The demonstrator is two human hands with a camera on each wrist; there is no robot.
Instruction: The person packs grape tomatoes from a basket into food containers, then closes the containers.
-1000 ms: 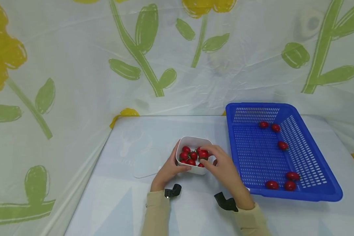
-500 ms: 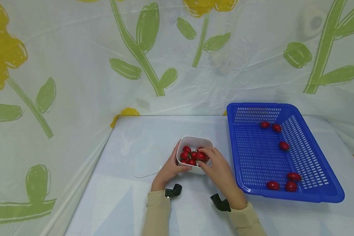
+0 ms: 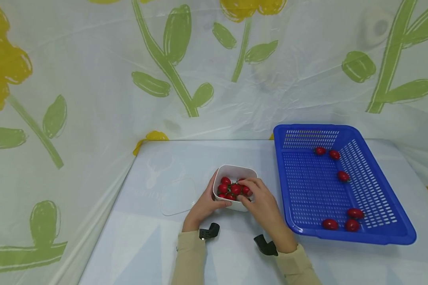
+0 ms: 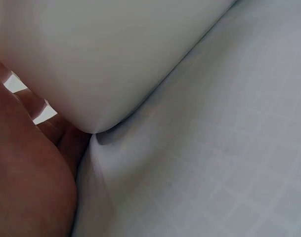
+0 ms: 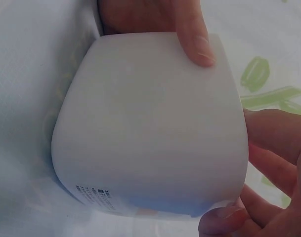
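Observation:
A small white plastic container (image 3: 235,171) with several red cherry tomatoes (image 3: 225,181) in it stands on the table. My left hand (image 3: 202,208) grips its left side, thumb along the front wall; the right wrist view shows that thumb on the white container (image 5: 145,118). Over the container's right side, my right hand (image 3: 267,208) reaches in, with finger and thumb pinching a cherry tomato (image 3: 236,189) among the others. The left wrist view shows the container's outer wall (image 4: 115,54) against my left palm (image 4: 26,168); the tomatoes are hidden there.
A blue perforated basket (image 3: 349,237) stands to the right, with several cherry tomatoes (image 3: 343,176) scattered in it. A clear flat lid (image 3: 178,196) lies on the table (image 3: 178,257), left of the container. A flower-printed sheet (image 3: 103,79) hangs behind.
My right hand has moved left within the container, bringing the pinched tomato from the right side toward the middle. My left hand keeps its grip and the container stays put.

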